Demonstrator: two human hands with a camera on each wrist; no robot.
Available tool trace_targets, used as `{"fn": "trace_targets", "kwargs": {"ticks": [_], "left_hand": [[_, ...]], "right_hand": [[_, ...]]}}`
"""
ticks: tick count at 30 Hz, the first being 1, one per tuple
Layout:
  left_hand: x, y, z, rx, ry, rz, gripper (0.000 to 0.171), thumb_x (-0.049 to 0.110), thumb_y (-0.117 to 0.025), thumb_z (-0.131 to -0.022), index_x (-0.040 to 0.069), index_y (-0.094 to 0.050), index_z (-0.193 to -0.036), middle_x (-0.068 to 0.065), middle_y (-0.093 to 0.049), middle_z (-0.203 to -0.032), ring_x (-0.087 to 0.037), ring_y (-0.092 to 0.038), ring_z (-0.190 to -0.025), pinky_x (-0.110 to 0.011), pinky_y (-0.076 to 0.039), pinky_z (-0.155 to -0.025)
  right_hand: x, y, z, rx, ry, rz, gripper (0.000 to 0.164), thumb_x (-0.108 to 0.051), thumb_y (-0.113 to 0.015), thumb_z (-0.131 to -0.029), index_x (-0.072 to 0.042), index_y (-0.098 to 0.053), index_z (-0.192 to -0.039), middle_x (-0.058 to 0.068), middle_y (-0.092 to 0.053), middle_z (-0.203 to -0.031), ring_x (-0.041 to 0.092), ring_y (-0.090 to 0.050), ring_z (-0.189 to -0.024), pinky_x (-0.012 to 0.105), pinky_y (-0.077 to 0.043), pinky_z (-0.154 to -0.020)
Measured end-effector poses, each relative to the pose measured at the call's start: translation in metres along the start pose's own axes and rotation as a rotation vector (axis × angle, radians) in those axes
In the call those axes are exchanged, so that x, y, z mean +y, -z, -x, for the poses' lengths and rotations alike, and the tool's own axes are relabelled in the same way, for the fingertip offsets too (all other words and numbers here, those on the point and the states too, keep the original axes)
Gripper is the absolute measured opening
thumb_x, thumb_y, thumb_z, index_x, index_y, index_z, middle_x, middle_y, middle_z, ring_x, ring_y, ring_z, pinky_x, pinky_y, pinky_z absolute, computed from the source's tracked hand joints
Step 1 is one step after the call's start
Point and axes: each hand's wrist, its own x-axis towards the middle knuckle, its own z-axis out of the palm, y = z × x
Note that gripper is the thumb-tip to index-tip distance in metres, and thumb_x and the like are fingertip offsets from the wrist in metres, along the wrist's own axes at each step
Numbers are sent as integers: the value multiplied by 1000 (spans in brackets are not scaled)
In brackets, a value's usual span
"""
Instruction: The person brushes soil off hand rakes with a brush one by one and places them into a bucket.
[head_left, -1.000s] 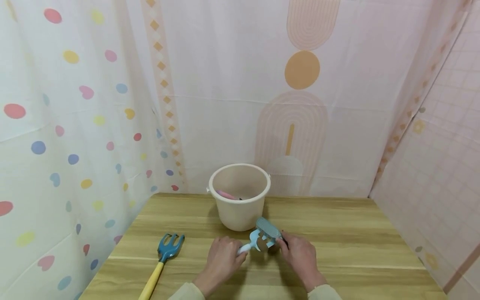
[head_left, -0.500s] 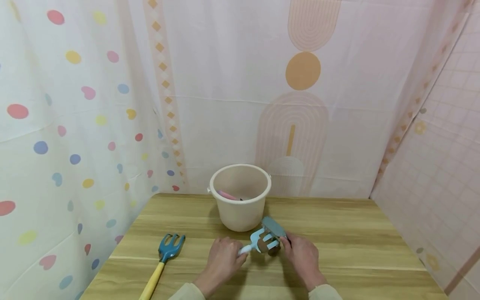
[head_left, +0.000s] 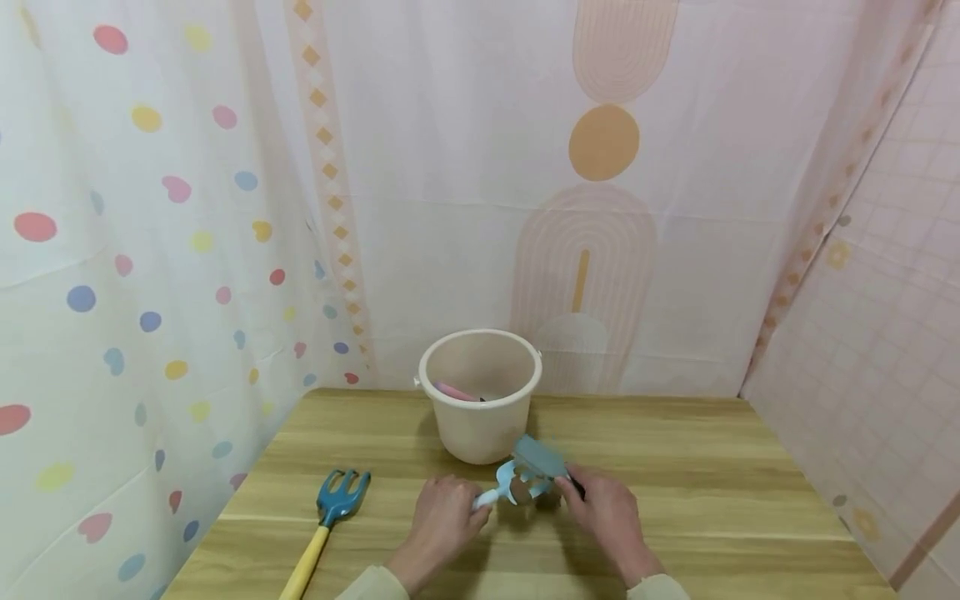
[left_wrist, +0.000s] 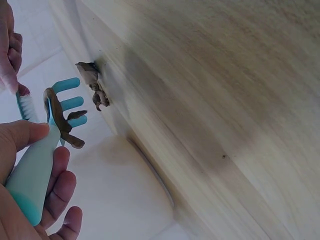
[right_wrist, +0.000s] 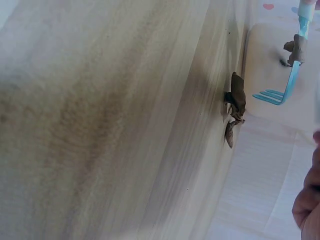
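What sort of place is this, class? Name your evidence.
Probably an indoor work corner screened with fabric: a polka-dot curtain, a wood-grain tabletop and a yellow-handled hand fork.

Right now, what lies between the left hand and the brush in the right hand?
In the head view, the light-blue fork gripped by the left hand lies there, with brown matter on its head, towards the brush.

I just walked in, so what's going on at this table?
A person's left hand grips a light-blue fork with brown material on it. The right hand holds a brush close to it; contact is hard to tell. Brown pieces lie on the table. A bucket stands behind, and a yellow-handled fork lies to the left.
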Motion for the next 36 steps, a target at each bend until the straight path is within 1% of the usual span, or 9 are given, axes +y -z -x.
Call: {"fn": "trace_targets", "kwargs": {"ticks": [2, 5, 7, 12, 20, 23, 29, 33, 36], "left_hand": [[0, 2, 0, 5, -2, -5, 34, 21, -77, -76, 21, -51, -56, 13, -45, -54, -10, -48, -55, -34, -41, -60], [0, 3, -1, 9, -9, -7, 33, 21, -77, -77, 21, -51, -56, 13, -45, -54, -10, -48, -54, -35, -42, -60], [0, 4, -2, 11, -12, -10, 33, 21, -76, -76, 21, -51, -56, 13, -45, -54, -10, -48, -54, -34, -41, -60], [1, 2, -2, 0, -12, -10, 31, 22, -76, -76, 22, -52, -57, 13, -45, -54, -9, -47, -55, -33, -40, -60], [2, 1, -2, -1, -1, -4, 29, 21, -76, -76, 22, -54, -57, 14, -45, -54, -9, -47, -55, -32, -38, -59], [2, 0, -2, -17, 8, 0, 31, 21, -76, -76, 22, -52, -56, 14, -44, -54, -9, -46, -55, -31, -38, -59], [3, 1, -4, -4, 14, -6, 32, 21, -76, -76, 22, -51, -55, 14, -45, -54, -10, -48, -56, -32, -40, -59], [4, 1, -4, -15, 13, -9, 30, 21, -76, -76, 22, -54, -57, 13, -46, -55, -10, -49, -57, -32, -39, -59], [5, 2, -4, -32, 13, -16, 31, 22, -77, -77, 21, -53, -57, 12, -46, -55, -11, -49, -58, -32, -39, -60]], "right_hand": [[-1, -2, 1, -29, 36, -5, 26, -29, -71, -91, -12, -76, -109, 0, -72, -80, 4, -47, -55, 25, -38, -46], [-1, -4, 2, -67, 18, 9, 25, -30, -70, -92, -13, -76, -109, 0, -72, -80, 4, -45, -54, 25, -37, -46], [1, -4, 3, -63, -7, 37, 25, -31, -70, -92, -13, -76, -108, 2, -73, -82, 6, -49, -56, 27, -40, -46], [4, -3, 4, -58, -60, 31, 17, -29, -70, -91, -15, -75, -99, -3, -64, -67, 9, -48, -54, 29, -37, -45], [2, -3, 4, -64, -100, 53, 22, -31, -68, -93, -13, -74, -105, 1, -68, -72, 10, -48, -54, 30, -36, -44], [-1, -3, 4, -58, -49, 28, 23, -32, -67, -93, -15, -75, -107, -2, -66, -70, 9, -47, -53, 29, -38, -45], [-5, -6, 6, 30, 182, 18, 22, -27, -74, -88, -13, -77, -105, -1, -72, -78, 10, -60, -58, 28, -43, -48], [-5, -8, 6, 12, 155, 49, 23, -28, -74, -88, -14, -77, -106, 0, -73, -80, 13, -63, -60, 27, -40, -46], [-6, -8, 6, -25, 113, 51, 25, -30, -71, -90, -14, -76, -109, 1, -74, -83, 9, -57, -57, 25, -37, -45]]}}
